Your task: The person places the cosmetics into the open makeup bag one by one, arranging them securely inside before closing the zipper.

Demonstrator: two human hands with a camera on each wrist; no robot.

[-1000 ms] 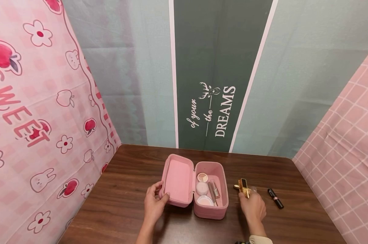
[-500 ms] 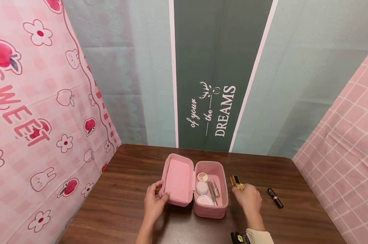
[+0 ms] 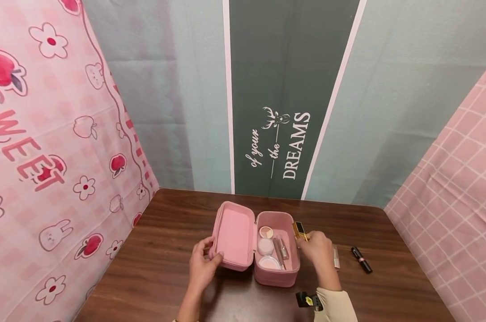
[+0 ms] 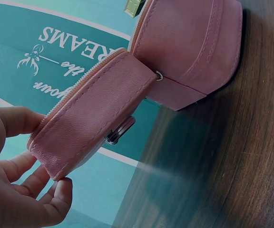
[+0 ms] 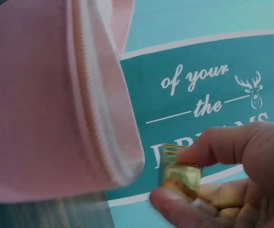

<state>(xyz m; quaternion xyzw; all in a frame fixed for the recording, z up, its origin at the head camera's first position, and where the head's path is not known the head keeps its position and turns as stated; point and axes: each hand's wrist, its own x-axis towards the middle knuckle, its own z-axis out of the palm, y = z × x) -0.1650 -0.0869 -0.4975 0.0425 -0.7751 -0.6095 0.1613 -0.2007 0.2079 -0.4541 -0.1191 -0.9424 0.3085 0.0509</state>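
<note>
A pink makeup case [image 3: 275, 278] stands on the table with its lid [image 3: 234, 235] swung out to the left. My left hand [image 3: 202, 264] pinches the lid's outer edge; the left wrist view shows the thumb on the zipper rim and fingers underneath. Between thumb and fingertips, my right hand [image 3: 318, 251] holds a gold rectangular cosmetic piece [image 3: 299, 229] with a dark face, at the case's right rim. Its exact kind is unclear. In the case lie a tri-colour compact [image 3: 266, 232], a round pale jar [image 3: 265, 246], another round compact [image 3: 269, 263] and slim tubes [image 3: 282, 248].
A black tube with a pink band [image 3: 361, 260] lies on the wooden table [image 3: 166, 232] at the right. A pale, clear-looking tube [image 3: 336, 258] is partly hidden behind my right wrist. Fabric hangings [image 3: 448, 188] enclose the table's back and sides.
My right hand has lifted the gold cosmetic piece and carried it left to the case's rim, exposing the pale tube behind it. My left hand stays on the lid.
</note>
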